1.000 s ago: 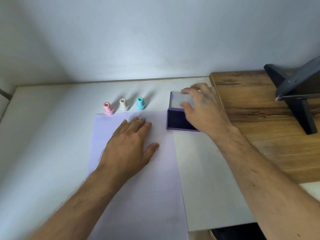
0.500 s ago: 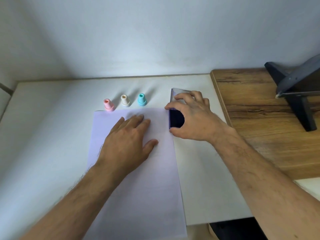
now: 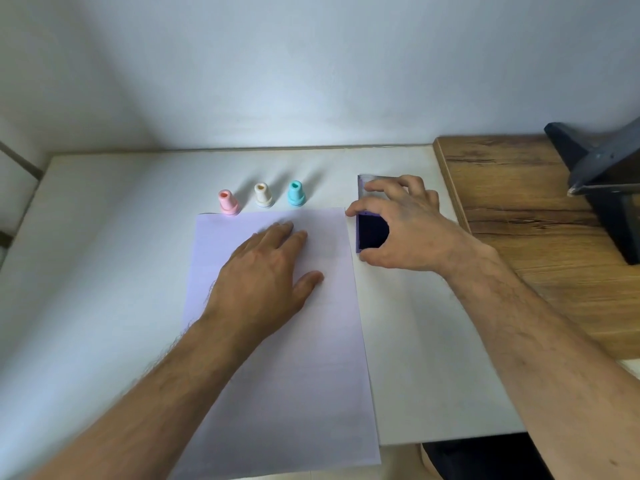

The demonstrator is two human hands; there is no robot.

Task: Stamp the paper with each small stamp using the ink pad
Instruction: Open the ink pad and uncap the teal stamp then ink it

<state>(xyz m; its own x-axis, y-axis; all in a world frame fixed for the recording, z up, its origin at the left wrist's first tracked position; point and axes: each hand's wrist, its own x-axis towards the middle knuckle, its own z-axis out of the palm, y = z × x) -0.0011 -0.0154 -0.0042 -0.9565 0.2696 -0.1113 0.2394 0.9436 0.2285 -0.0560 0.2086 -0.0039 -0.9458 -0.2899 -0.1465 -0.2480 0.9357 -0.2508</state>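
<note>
The left hand (image 3: 266, 275) lies spread flat on the paper (image 3: 287, 358), which shows no stamp marks, while the right hand (image 3: 405, 230) curls round the ink pad (image 3: 371, 232), thumb and fingers on its edges, just beside the sheet's right edge. The pad's clear lid (image 3: 363, 185) is up, so the pink stamp (image 3: 228, 202), cream stamp (image 3: 263, 195) and teal stamp (image 3: 295, 194), standing untouched at the paper's far edge, all seem left to ink and press

Head-worn view, forward-down over table (image 3: 104, 271)
</note>
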